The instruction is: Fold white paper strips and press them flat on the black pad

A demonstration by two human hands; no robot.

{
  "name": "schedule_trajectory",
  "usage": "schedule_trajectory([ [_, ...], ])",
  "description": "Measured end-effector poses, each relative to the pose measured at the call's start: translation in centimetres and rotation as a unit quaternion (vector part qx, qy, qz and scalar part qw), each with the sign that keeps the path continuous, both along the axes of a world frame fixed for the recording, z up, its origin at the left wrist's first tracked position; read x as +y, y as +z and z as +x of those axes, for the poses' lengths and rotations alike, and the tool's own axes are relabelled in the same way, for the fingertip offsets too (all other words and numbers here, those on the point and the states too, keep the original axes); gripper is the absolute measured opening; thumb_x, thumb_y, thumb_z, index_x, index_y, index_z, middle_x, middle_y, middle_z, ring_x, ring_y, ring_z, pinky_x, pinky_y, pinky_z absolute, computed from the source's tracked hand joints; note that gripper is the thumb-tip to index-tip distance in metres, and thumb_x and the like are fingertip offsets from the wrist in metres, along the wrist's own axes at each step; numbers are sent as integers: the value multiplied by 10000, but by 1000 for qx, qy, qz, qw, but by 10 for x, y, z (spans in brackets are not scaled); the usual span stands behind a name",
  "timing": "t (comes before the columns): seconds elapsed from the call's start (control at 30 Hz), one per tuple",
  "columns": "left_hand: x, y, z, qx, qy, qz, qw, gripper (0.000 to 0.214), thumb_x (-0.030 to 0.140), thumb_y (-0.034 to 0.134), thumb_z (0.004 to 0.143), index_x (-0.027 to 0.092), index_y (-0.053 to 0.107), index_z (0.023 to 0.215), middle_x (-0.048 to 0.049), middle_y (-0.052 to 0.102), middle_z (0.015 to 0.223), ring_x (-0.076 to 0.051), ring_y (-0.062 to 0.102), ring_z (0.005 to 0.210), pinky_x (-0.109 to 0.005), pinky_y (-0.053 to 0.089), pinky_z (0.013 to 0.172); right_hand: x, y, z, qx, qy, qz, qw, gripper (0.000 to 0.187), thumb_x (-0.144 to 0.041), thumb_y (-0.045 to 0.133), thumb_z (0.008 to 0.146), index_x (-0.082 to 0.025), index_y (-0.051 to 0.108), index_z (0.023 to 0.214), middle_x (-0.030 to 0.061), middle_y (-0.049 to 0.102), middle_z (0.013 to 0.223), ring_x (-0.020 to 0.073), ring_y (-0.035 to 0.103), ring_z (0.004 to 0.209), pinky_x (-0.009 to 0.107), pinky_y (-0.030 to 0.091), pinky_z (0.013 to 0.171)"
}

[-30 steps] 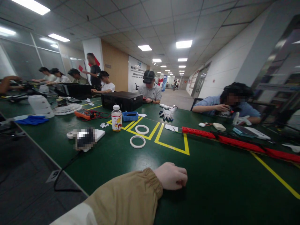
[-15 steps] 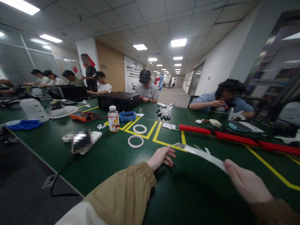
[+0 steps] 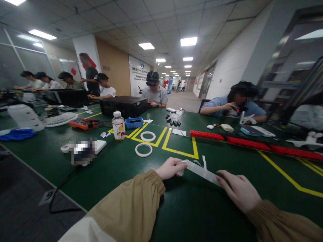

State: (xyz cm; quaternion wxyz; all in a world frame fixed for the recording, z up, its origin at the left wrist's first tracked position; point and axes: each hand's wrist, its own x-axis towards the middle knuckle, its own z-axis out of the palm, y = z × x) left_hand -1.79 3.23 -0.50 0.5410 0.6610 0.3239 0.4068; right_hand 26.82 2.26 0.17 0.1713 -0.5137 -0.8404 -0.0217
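A long, thin, pale strip (image 3: pixel 200 171) is stretched between my two hands just above the green table (image 3: pixel 227 208). My left hand (image 3: pixel 169 168) pinches its left end with thumb and fingers closed. My right hand (image 3: pixel 238 190) holds the right end, fingers curled over it. A short thin tail sticks up from the strip near its middle. Both arms wear tan sleeves.
Two white tape rings (image 3: pixel 143 150) lie by yellow floor-tape lines (image 3: pixel 178 153). Beyond stand a small bottle (image 3: pixel 118 126), a blue tray (image 3: pixel 134 123), a black case (image 3: pixel 123 106), gloves (image 3: pixel 174 118) and a red power strip (image 3: pixel 252 145). Several people sit around the table.
My right hand came into view holding the strip, then lowered it toward the table. My left hand opened from a fist, reached forward and pinched the strip's left end.
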Motion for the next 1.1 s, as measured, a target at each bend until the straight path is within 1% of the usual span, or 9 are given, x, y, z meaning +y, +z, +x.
schedule_trajectory([
  [0.07,-2,3,0,-11,6,12,1000,498,593,548,741,97,570,710,7,520,587,-87,465,522,-222,392,528,1,-2,2,13,-15,12,1000,434,-471,315,887,-181,580,1073,76,637,962,239,585,871,461,398,830],
  [0.2,-7,6,3,-12,2,30,999,455,564,500,795,117,545,715,0,546,580,-114,514,549,-237,424,558,-2,-3,-4,60,-24,33,997,429,-466,352,868,-177,575,1095,83,618,980,255,569,915,463,418,820],
  [0.33,-14,3,6,47,-16,69,996,394,489,421,872,126,548,789,2,571,587,-104,523,528,-216,420,539,-10,0,-27,139,-13,15,990,449,-459,405,859,-164,520,1177,95,601,1035,254,567,939,438,457,802],
  [0.43,-21,4,9,141,-7,148,979,356,416,382,910,135,565,788,4,595,609,-91,526,532,-196,403,546,-18,0,-46,201,3,4,980,476,-467,467,837,-154,504,1194,97,613,1012,248,581,920,412,477,785],
  [0.53,-27,7,11,220,0,215,952,313,360,383,918,156,576,781,14,618,627,-90,545,562,-183,388,561,-25,1,-62,266,9,23,964,468,-462,521,811,-158,521,1167,74,631,930,228,602,860,377,487,756],
  [0.67,-30,9,12,250,-2,253,935,281,339,386,918,175,567,779,31,626,635,-88,554,582,-172,376,564,-33,8,-73,277,35,99,955,285,-379,528,826,-183,610,1016,39,638,829,196,603,770,347,475,709],
  [0.77,-28,8,9,240,2,250,938,303,351,382,918,171,557,748,32,625,632,-87,545,568,-176,374,556,-36,15,-71,239,69,164,955,183,-310,509,850,-196,651,865,30,642,797,188,590,755,359,452,718],
  [0.83,-25,7,6,229,9,240,943,322,363,381,916,165,559,734,27,623,626,-90,540,559,-182,377,556,-37,18,-65,222,76,184,954,173,-285,507,857,-194,653,853,31,646,793,189,585,754,369,446,724],
  [1.1,-21,9,0,177,28,217,960,377,398,384,908,143,556,691,15,593,594,-91,511,523,-194,381,541,-32,11,-41,225,79,149,960,156,-265,504,866,-190,640,881,48,632,840,187,560,796,337,478,699],
])
